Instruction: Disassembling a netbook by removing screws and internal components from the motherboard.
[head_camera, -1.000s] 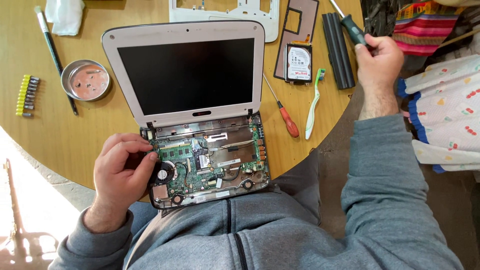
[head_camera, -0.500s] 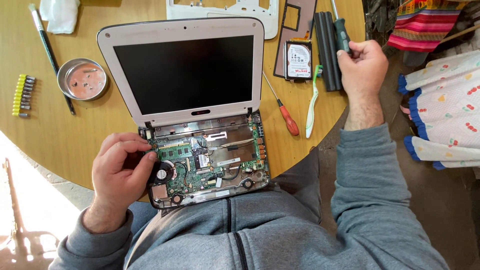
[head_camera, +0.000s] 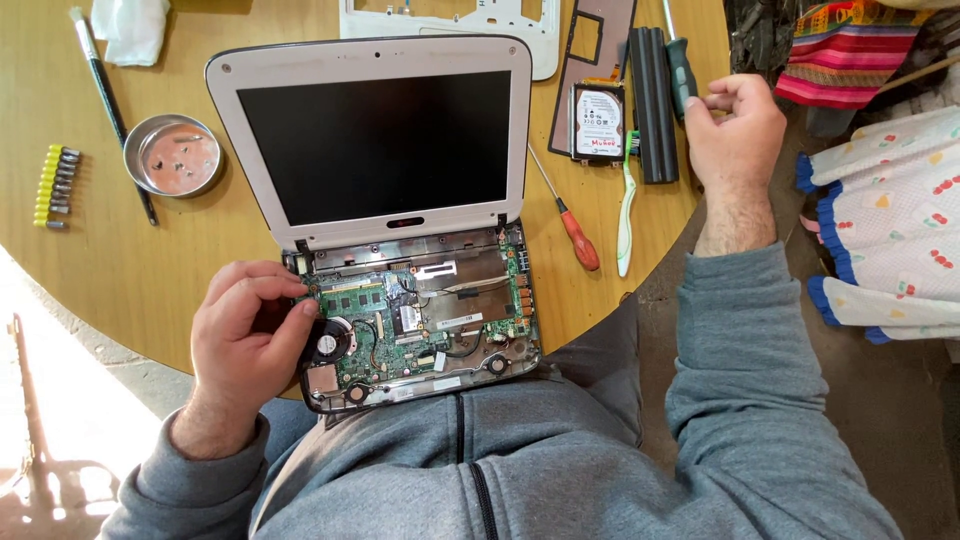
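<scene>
A small white laptop (head_camera: 380, 140) lies open on the round wooden table (head_camera: 130, 270), its lower case stripped to show the green circuit board (head_camera: 400, 320). My left hand (head_camera: 245, 335) rests on the left edge of that board, fingertips pinched near the memory module beside the fan. My right hand (head_camera: 735, 125) is at the table's right edge, fingers closed around the dark green handle of a screwdriver (head_camera: 678, 60) that lies next to a black battery bar (head_camera: 652, 105).
A red-handled screwdriver (head_camera: 570, 225) and a toothbrush (head_camera: 626, 210) lie right of the laptop. A hard drive (head_camera: 598, 122), a metal dish with screws (head_camera: 172, 155), a yellow bit holder (head_camera: 50, 185), a brush (head_camera: 110, 100) and a white keyboard frame (head_camera: 450, 20) sit around it.
My right hand has come down and leftward with the green screwdriver until it lies beside the black battery bar. My left hand has stayed on the board.
</scene>
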